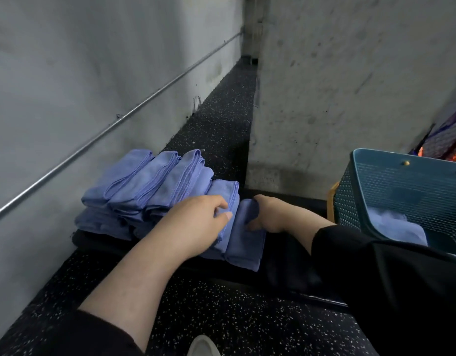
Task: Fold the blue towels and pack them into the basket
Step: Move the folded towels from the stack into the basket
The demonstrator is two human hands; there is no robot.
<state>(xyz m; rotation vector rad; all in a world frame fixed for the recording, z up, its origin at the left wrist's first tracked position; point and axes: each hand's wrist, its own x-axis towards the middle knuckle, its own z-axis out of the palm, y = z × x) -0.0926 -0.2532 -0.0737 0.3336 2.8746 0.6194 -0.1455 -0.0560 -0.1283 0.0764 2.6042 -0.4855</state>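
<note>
The right hand (269,214) pinches the nearest folded towel (245,240) at its far end; the left hand (196,222) curls over the neighbouring towel (225,196). Lifted by one end, it could unfold (soft cloth). Beyond, the stack (144,186) may topple; the basket (406,196) waits right.

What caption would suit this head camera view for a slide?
Both hands, left and right, grip folded blue towels beside the teal basket.
</note>
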